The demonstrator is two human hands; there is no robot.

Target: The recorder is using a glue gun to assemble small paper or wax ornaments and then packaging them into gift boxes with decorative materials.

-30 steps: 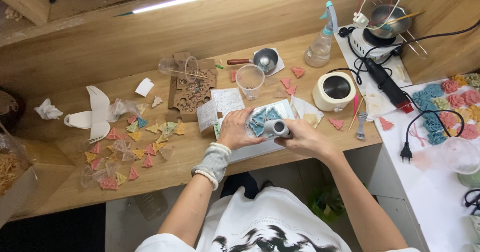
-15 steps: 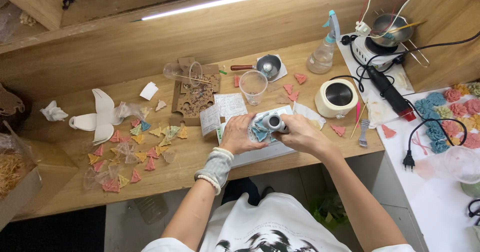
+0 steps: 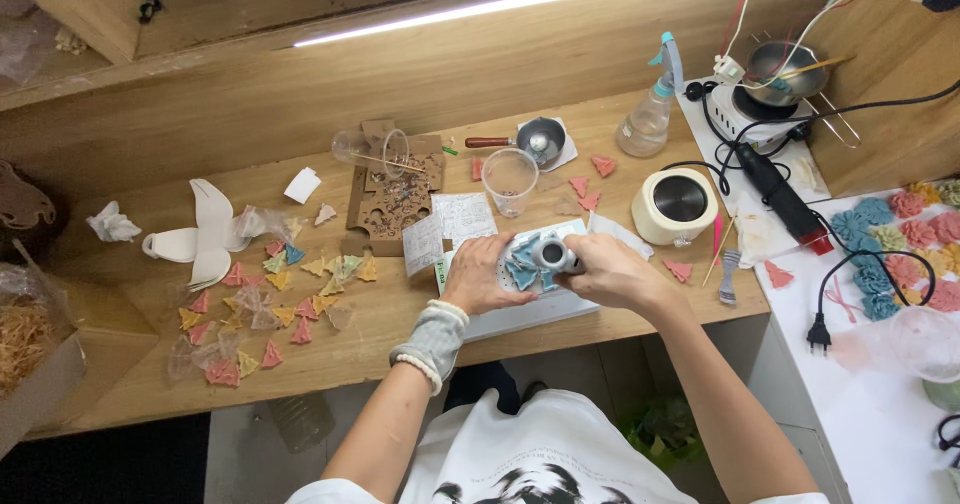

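The right hand is wrapped around a small grey cylinder, pressing it onto blue shapes in a white mould at the bench's front edge — the left hand clasps the mould. Behind stands a clear plastic cup, apparently empty.

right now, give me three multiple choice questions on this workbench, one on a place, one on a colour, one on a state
1. Where is the spray bottle?
A. at the back of the bench, left of the small pot
B. on the floor
C. in the left hand

2. What colour is the round warmer?
A. black all over
B. cream with a dark top
C. red

3. How is the clear cup behind the hands?
A. upright
B. crushed flat
C. upside down

Answers:
1 A, it stands beside the pot.
2 B, cream sides.
3 A, its open mouth faces up, behind the left hand and right hand.
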